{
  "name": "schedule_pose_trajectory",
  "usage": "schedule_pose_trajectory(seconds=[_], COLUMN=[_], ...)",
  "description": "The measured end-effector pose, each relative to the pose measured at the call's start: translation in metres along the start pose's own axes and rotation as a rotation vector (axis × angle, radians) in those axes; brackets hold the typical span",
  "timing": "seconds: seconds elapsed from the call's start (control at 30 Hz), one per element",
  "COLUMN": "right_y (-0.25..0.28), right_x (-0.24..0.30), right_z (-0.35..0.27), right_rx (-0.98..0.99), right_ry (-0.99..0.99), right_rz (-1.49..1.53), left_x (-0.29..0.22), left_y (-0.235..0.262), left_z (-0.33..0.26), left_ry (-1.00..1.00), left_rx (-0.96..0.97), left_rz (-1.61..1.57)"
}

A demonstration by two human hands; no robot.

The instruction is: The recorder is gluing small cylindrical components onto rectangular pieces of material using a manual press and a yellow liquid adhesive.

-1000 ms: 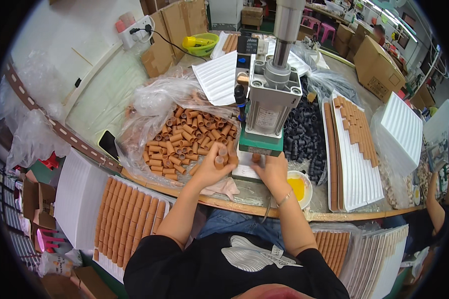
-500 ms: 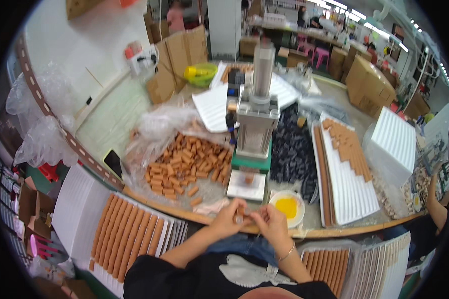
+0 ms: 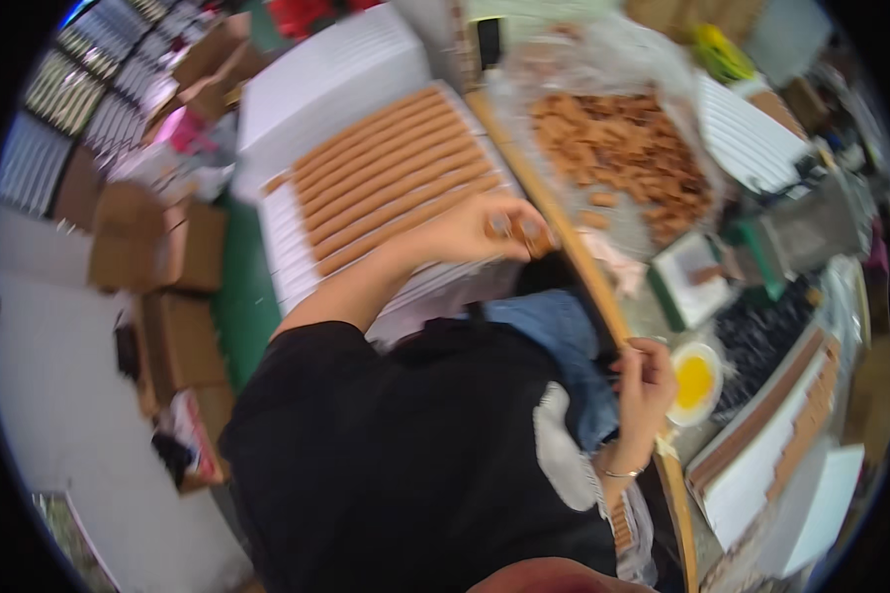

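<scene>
Two hands on my feed. The left hand (image 3: 473, 229) has its grip closed around brown tubes (image 3: 532, 236), at least two; blur stops me getting a firmer count. They show between the white tray (image 3: 285, 235) of tube rows and the desk (image 3: 576, 252) edge. Right hand (image 3: 647, 387) is at that edge too, fingers bent, and I honestly can't tell if its grip has anything. Just beside it: one white bowl (image 3: 682, 412), yellow inside. Past that I've got one press (image 3: 816, 232), one brown piece (image 3: 704, 274) at its base, and one heap (image 3: 623, 148) of tubes, way too many to count.
</scene>
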State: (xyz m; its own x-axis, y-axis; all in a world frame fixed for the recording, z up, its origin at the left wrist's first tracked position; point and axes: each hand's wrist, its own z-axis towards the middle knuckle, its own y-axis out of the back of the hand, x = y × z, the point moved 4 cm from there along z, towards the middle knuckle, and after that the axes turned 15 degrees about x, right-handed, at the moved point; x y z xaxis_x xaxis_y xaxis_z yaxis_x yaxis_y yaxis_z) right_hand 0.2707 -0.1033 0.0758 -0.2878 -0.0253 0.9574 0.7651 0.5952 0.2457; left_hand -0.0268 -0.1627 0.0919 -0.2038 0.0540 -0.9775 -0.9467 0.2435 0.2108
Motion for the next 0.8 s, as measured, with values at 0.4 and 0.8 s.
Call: schedule_pose_trajectory(seconds=[0.4, 0.8], right_y=[-0.064, -0.080], right_x=[0.033, 0.036], right_z=[-0.010, -0.005], right_rx=[0.296, 0.349], right_ry=[0.312, 0.243], right_rz=[-0.287, -0.372], left_x=[0.081, 0.116], left_y=[0.150, 0.142], left_z=[-0.361, -0.359], left_ry=[0.771, 0.530], left_rx=[-1.193, -1.187], left_rz=[0.843, 0.904])
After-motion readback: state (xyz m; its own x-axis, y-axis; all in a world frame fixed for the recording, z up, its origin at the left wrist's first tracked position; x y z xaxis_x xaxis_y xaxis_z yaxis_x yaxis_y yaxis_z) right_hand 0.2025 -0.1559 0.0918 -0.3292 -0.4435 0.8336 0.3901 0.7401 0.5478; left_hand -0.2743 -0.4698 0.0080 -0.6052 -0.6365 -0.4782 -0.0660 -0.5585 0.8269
